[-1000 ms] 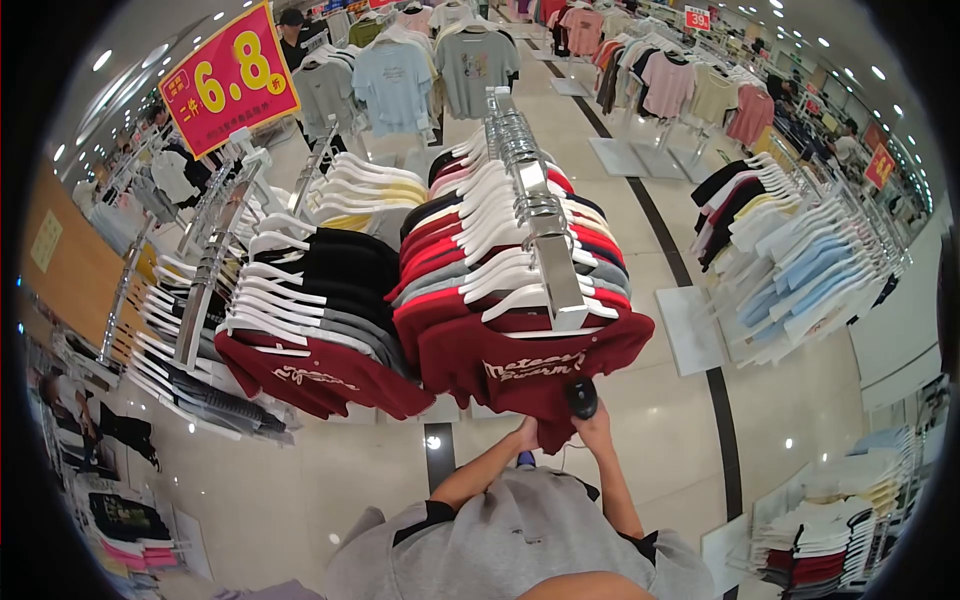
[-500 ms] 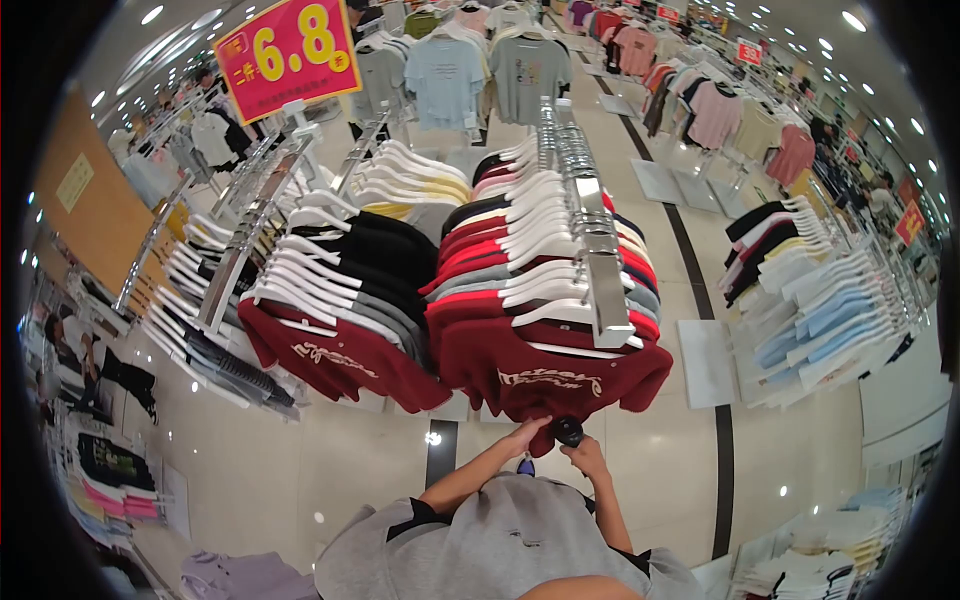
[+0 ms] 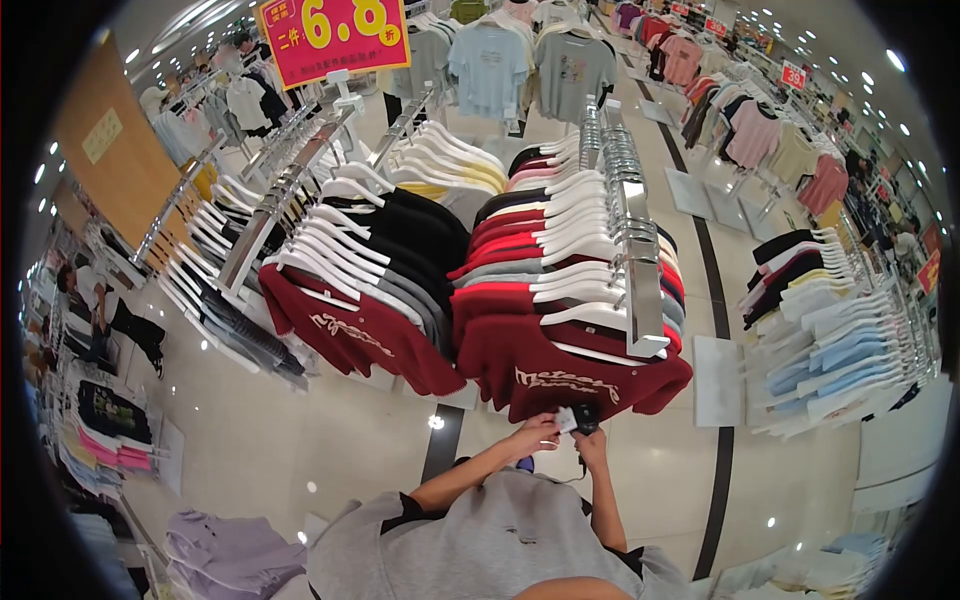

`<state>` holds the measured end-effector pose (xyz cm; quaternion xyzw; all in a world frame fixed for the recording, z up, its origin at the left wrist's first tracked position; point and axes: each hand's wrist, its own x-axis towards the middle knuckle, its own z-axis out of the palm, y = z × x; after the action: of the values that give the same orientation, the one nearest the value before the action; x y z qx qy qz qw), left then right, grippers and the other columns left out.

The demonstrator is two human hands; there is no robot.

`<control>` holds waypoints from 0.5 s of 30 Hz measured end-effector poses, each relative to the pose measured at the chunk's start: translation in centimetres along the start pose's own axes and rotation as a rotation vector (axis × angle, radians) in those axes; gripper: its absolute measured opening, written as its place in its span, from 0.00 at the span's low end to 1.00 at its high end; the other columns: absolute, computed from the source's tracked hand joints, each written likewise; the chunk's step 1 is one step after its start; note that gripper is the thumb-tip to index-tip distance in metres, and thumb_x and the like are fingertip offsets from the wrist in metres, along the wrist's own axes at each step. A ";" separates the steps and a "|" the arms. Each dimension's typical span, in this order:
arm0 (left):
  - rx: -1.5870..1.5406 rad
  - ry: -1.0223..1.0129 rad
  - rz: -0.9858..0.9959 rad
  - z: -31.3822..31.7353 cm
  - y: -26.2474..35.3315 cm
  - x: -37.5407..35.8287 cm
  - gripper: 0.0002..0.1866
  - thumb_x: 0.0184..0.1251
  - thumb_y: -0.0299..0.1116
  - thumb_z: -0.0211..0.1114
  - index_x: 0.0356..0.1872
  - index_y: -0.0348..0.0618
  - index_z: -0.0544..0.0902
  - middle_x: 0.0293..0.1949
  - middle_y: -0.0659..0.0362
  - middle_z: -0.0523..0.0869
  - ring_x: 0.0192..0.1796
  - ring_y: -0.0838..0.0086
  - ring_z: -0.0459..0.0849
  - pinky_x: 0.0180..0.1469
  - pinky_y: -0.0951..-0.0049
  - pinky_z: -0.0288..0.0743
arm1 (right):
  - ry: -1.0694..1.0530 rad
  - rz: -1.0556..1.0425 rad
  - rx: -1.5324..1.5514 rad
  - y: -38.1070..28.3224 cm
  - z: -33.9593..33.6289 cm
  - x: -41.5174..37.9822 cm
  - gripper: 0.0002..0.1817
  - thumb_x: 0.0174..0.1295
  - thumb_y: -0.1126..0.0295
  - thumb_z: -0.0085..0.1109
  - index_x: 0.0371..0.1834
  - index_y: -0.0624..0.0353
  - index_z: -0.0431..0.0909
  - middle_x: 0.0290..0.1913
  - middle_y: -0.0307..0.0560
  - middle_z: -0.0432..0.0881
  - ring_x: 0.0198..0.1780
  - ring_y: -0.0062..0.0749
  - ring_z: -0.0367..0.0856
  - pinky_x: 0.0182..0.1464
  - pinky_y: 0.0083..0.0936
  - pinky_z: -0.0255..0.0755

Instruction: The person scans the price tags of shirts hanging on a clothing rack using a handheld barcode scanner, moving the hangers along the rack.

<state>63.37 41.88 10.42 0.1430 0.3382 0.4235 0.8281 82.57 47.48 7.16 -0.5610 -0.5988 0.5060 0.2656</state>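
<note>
My left hand (image 3: 535, 433) pinches a small white tag (image 3: 567, 420) just below the hem of the front maroon sweatshirt (image 3: 570, 370). My right hand (image 3: 591, 447) grips a black handheld device (image 3: 585, 417) with a rounded head, close beside the tag. A thin dark cord shows under that hand. Light lettering runs across the sweatshirt's chest, and it hangs on a white hanger (image 3: 587, 313) at the front of the rack. Another maroon sweatshirt (image 3: 350, 335) hangs to its left. What is printed on the tag is too small to read.
A chrome rail (image 3: 645, 290) carries several garments; a second rail (image 3: 290, 200) stands left. A red sale sign (image 3: 335, 40) rises behind. More clothes racks (image 3: 830, 340) line the right side. A lilac garment (image 3: 230, 550) lies lower left. A person (image 3: 110, 305) is at far left.
My left hand has let go of the maroon sweatshirt's lower edge and now holds a white tag. The black device has turned beside it. The view has shifted, so the racks sit farther right.
</note>
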 end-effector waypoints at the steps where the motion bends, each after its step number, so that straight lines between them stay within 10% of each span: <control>1: -0.017 0.091 -0.029 -0.3 -0.1 0.7 0.25 0.69 0.41 0.59 0.63 0.49 0.63 0.51 0.59 0.78 0.47 0.66 0.82 0.47 0.65 0.78 | -0.087 0.015 0.065 -2.1 -0.3 -0.9 0.08 0.51 0.71 0.62 0.31 0.65 0.80 0.21 0.44 0.79 0.22 0.24 0.78 0.24 0.24 0.71; 8: 0.041 0.270 -0.009 -4.3 -2.4 6.2 0.20 0.70 0.49 0.56 0.58 0.55 0.71 0.52 0.63 0.78 0.52 0.68 0.78 0.54 0.57 0.72 | -0.292 -0.017 0.117 -1.6 1.6 -2.4 0.10 0.50 0.70 0.66 0.31 0.65 0.79 0.20 0.41 0.78 0.21 0.22 0.75 0.24 0.21 0.69; 10: 0.009 0.278 -0.051 -3.7 -1.9 6.8 0.22 0.69 0.51 0.56 0.59 0.56 0.70 0.53 0.64 0.77 0.52 0.68 0.78 0.55 0.56 0.70 | -0.080 0.054 0.057 -1.0 1.8 -2.3 0.10 0.50 0.70 0.66 0.29 0.65 0.78 0.19 0.41 0.77 0.19 0.22 0.75 0.23 0.21 0.68; 12: 0.210 0.738 0.089 -2.1 -1.7 7.0 0.24 0.67 0.51 0.59 0.60 0.55 0.71 0.54 0.60 0.78 0.56 0.69 0.75 0.58 0.50 0.66 | 0.033 0.074 0.058 1.0 1.6 -2.0 0.10 0.50 0.71 0.65 0.32 0.65 0.78 0.22 0.42 0.78 0.19 0.23 0.74 0.21 0.22 0.68; 15: 0.331 0.657 0.356 -5.8 -1.5 10.8 0.31 0.64 0.49 0.62 0.65 0.50 0.65 0.59 0.55 0.74 0.62 0.68 0.71 0.60 0.55 0.66 | 0.330 -0.125 0.253 -0.4 0.8 -1.5 0.10 0.50 0.77 0.63 0.37 0.64 0.77 0.33 0.42 0.80 0.31 0.24 0.77 0.34 0.23 0.72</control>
<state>64.73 49.32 0.68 0.1877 0.6185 0.5230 0.5556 82.05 45.90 7.61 -0.5604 -0.5122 0.4611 0.4593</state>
